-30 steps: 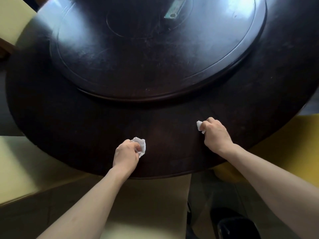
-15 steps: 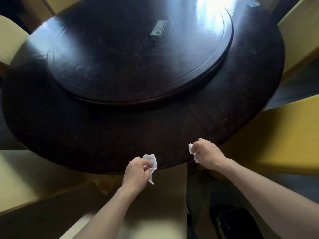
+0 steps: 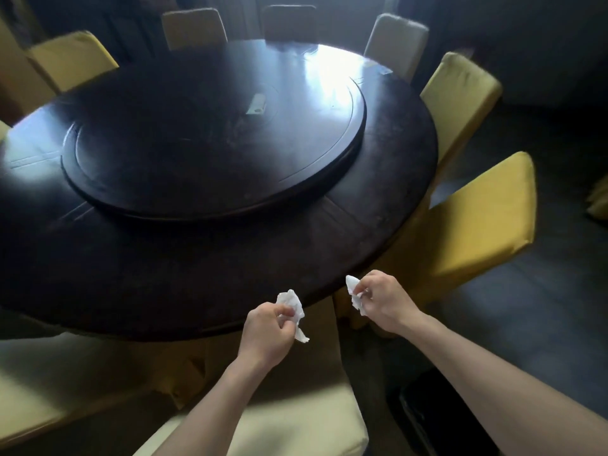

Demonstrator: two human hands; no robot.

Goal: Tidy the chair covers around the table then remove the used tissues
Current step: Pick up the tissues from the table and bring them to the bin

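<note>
Far left of frame: pale yellow fabric chair cover (image 3: 49,390) at lower left, tucked partly under the round dark wooden table (image 3: 164,274). Looks smooth from here, though the edge is blurred.

Centre-left, top: raised dark wooden turntable (image 3: 214,143) on the table, with a small pale card-like item (image 3: 256,105) near its middle. Too small to say whether that is a tissue; worth a check before leaving.

Lower centre: left hand (image 3: 266,337) has its fingers curled round a crumpled white tissue (image 3: 291,302), held in the air at the near rim of the table. A loose tail hangs below the fist. Beneath it sits the cream chair seat (image 3: 296,416).

Just right of that: right hand (image 3: 385,301) pinches a second crumpled white tissue (image 3: 355,296) between thumb and fingertips, also clear of the tabletop, off the rim.

Right side: bright yellow covered chair (image 3: 477,232) leaning in toward the table. A black object (image 3: 427,413) at lower right of frame may be a bin; can't confirm.

Judgement: both wads are collected and disposal is the step left. To do it well:
- ball each tissue tighter into the palm so no tail drags or sheds
- keep both fists closed while carrying
- confirm the bin before dropping
- release one hand at a time, low over the opening
</note>
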